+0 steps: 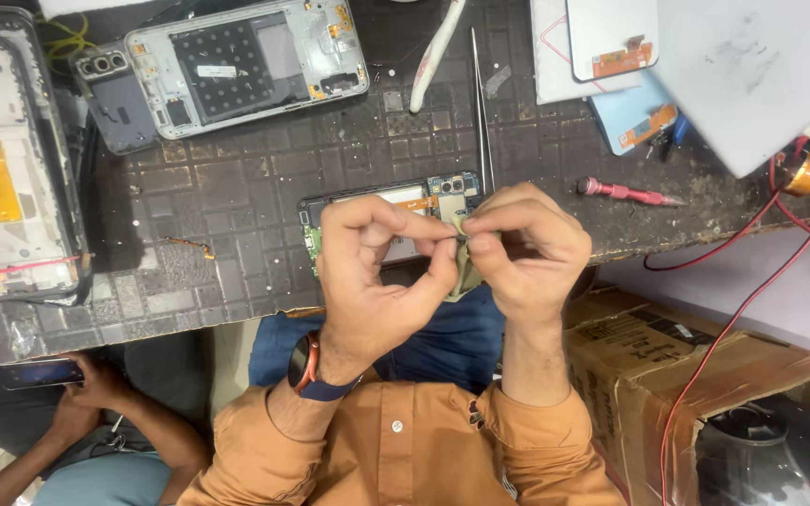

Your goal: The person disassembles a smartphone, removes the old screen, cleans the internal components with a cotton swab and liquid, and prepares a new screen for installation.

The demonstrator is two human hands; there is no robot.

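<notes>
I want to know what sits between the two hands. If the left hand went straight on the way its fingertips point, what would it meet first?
The left hand points toward the right hand; first comes the small greenish piece pinched between them, which it already touches.

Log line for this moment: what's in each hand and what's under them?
left hand: pinching olive cloth | right hand: pinching same cloth | below: opened phone on dark mat | nearby: tweezers, red screwdriver
</notes>
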